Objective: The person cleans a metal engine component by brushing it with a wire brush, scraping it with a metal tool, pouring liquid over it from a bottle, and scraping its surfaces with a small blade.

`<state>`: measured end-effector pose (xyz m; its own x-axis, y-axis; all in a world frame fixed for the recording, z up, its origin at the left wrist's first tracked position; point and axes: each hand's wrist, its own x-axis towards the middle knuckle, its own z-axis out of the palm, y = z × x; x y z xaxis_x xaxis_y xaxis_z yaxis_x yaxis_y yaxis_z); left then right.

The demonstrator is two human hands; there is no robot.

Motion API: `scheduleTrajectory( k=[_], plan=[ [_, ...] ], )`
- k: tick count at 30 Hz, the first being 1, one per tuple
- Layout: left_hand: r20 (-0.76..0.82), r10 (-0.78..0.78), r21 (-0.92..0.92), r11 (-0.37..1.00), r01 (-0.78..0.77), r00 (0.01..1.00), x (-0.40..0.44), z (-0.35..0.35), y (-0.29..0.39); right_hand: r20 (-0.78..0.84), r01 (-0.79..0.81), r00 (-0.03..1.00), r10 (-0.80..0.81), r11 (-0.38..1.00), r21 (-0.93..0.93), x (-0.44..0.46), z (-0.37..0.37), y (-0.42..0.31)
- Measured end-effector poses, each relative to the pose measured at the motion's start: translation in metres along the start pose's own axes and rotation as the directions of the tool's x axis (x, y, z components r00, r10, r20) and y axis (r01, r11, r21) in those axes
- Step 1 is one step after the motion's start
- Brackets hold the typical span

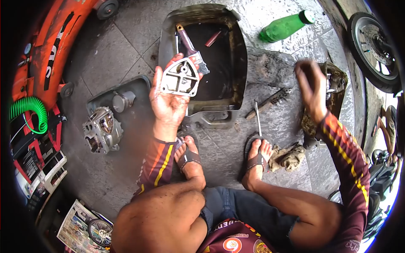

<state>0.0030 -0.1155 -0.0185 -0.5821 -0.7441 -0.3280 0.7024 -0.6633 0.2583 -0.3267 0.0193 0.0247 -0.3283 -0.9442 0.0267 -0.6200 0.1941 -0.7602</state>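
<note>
My left hand [166,110] is turned palm up, its fingers closed around a metal cover [180,78]. The cover is a rounded triangle with ribs and a round boss on the side facing me. It is held above the near left side of a grimy plastic basin [238,80]. Inside the basin, a paintbrush [187,42] lies partly behind the cover, beside a small reddish piece [213,39]. My right hand [313,90] is blurred at the fingertips, with fingers curved; whether it holds anything is unclear. It is beside a dirty container [310,120] with metal parts [334,83].
Left of my feet, an engine part [102,128] and a piston [123,101] are by a grey tray [141,81]. A green bottle [283,28] lies beyond the basin. A wire brush [270,102], screwdriver [257,118] and rag [287,158] lie near my right foot.
</note>
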Motion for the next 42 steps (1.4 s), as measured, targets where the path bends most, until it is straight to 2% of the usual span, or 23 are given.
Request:
scheduleTrajectory(
  k=[1, 2, 3, 4, 6, 8, 10, 12, 13, 17, 20, 24, 25, 32, 33, 34, 36, 38, 39, 40, 41, 42],
  plan=[
    [-0.016, 0.002, -0.004, 1.0, -0.002, 1.0, -0.001, 0.002, -0.001, 0.148, 0.18, 0.974, -0.174, 0.983, -0.029, -0.014, 0.003, -0.022],
    [-0.028, 0.004, -0.009, 1.0, -0.004, 1.0, 0.0, 0.004, -0.003, 0.347, 0.116, 0.934, -0.085, 0.991, -0.069, -0.035, 0.009, -0.033],
    [-0.03, -0.005, -0.046, 0.999, 0.004, 1.0, -0.001, 0.004, -0.004, 0.443, 0.195, 0.883, -0.154, 0.98, -0.048, -0.051, 0.02, -0.039],
    [-0.029, -0.011, -0.046, 0.999, 0.01, 1.0, -0.002, 0.005, -0.005, 0.578, 0.134, 0.814, -0.061, 0.987, -0.085, -0.074, 0.031, -0.034],
    [-0.049, -0.012, -0.107, 0.994, 0.006, 0.999, -0.002, 0.011, -0.008, 0.667, 0.103, 0.744, 0.046, 0.978, -0.182, -0.094, 0.052, -0.043],
    [-0.07, -0.01, -0.099, 0.995, 0.003, 0.997, -0.003, 0.014, -0.01, 0.596, 0.046, 0.79, 0.143, 0.956, -0.29, -0.107, 0.076, -0.04],
    [-0.068, 0.003, -0.078, 0.997, -0.008, 0.998, -0.003, 0.016, -0.01, 0.552, 0.064, 0.82, 0.154, 0.932, -0.356, -0.122, 0.103, -0.028],
    [-0.082, 0.007, -0.079, 0.997, -0.013, 0.997, -0.005, 0.017, -0.008, 0.337, -0.07, 0.906, 0.256, 0.876, -0.477, -0.133, 0.129, -0.027],
    [-0.067, 0.011, -0.076, 0.997, -0.016, 0.998, -0.006, 0.017, -0.006, 0.293, -0.156, 0.897, 0.331, 0.857, -0.492, -0.134, 0.137, -0.031],
    [-0.026, 0.042, -0.1, 0.994, -0.044, 0.999, -0.008, 0.016, -0.001, 0.117, -0.103, 0.972, 0.204, 0.817, -0.568, -0.151, 0.174, -0.036],
    [-0.038, 0.055, -0.072, 0.996, -0.057, 0.998, -0.009, 0.018, 0.0, 0.126, -0.142, 0.962, 0.244, 0.836, -0.53, -0.147, 0.176, -0.039],
    [0.009, 0.051, -0.09, 0.995, -0.05, 0.999, -0.011, 0.02, 0.003, 0.048, -0.137, 0.981, 0.188, 0.846, -0.516, -0.152, 0.185, -0.041],
    [0.023, 0.043, -0.12, 0.992, -0.04, 0.999, -0.011, 0.02, 0.004, 0.087, -0.186, 0.961, 0.262, 0.849, -0.495, -0.15, 0.182, -0.046],
    [0.035, 0.028, -0.159, 0.987, -0.022, 0.999, -0.014, 0.015, 0.01, 0.143, -0.24, 0.93, 0.338, 0.855, -0.459, -0.164, 0.158, -0.033],
    [0.033, 0.027, -0.158, 0.987, -0.021, 0.999, -0.014, 0.014, 0.01, -0.037, -0.161, 0.985, 0.166, 0.847, -0.506, -0.186, 0.164, -0.011],
    [0.013, 0.027, -0.175, 0.984, -0.024, 1.0, -0.014, 0.012, 0.01, 0.066, -0.48, 0.85, 0.523, 0.82, -0.311, -0.167, 0.142, -0.042],
    [-0.005, 0.03, -0.185, 0.982, -0.03, 1.0, -0.012, 0.007, 0.01, -0.11, -0.573, 0.815, 0.569, 0.766, -0.291, -0.17, 0.135, -0.045],
    [0.019, 0.053, -0.23, 0.972, -0.047, 0.998, -0.006, 0.0, 0.009, -0.331, -0.46, 0.855, 0.398, 0.878, -0.132, -0.18, 0.132, -0.022],
    [0.011, 0.081, -0.236, 0.969, -0.076, 0.997, -0.004, 0.001, 0.007, -0.341, -0.597, 0.768, 0.542, 0.799, -0.072, -0.171, 0.123, -0.03],
    [0.012, 0.076, -0.244, 0.967, -0.07, 0.997, -0.002, 0.002, 0.004, -0.442, -0.518, 0.75, 0.493, 0.852, 0.073, -0.167, 0.125, -0.018],
    [-0.024, 0.083, -0.264, 0.96, -0.087, 0.996, -0.001, 0.003, 0.003, -0.403, -0.535, 0.713, 0.574, 0.817, 0.217, -0.164, 0.118, -0.021],
    [-0.07, 0.091, -0.282, 0.953, -0.107, 0.993, -0.002, 0.003, 0.003, -0.344, -0.548, 0.677, 0.651, 0.757, 0.355, -0.141, 0.11, -0.059]
  ],
)
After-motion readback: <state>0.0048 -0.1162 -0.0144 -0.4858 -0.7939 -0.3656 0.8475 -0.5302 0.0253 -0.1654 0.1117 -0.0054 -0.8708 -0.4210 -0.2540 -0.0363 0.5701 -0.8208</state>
